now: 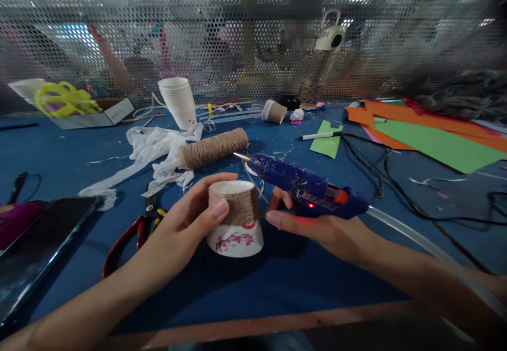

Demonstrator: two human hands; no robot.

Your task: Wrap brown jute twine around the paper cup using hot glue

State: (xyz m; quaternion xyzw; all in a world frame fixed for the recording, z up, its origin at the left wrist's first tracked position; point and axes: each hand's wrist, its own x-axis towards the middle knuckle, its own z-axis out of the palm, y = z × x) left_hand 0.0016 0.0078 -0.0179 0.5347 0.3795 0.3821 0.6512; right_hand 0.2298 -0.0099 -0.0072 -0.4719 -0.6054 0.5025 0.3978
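My left hand [198,216] grips a small paper cup [235,241], thumb in front and fingers behind. The cup stands mouth down or is cut short; its upper part is wrapped in brown twine [243,206], and a pink blossom print shows below. A strand runs from the cup to my right hand [304,219], whose thumb and finger are pinched at it. That hand also carries a blue hot glue gun [295,179], with a red light on and the nozzle pointing left; its handle is hidden. Behind the cup lies a twine roll [214,147].
White ribbon [158,147], stacked paper cups [177,100] and another twine-wrapped cup [274,112] lie beyond. At left are red-handled pliers or scissors [122,245] and a phone [43,245]. Coloured paper [435,139] and a black cable [396,195] lie right. A perforated screen [222,34] stands behind.
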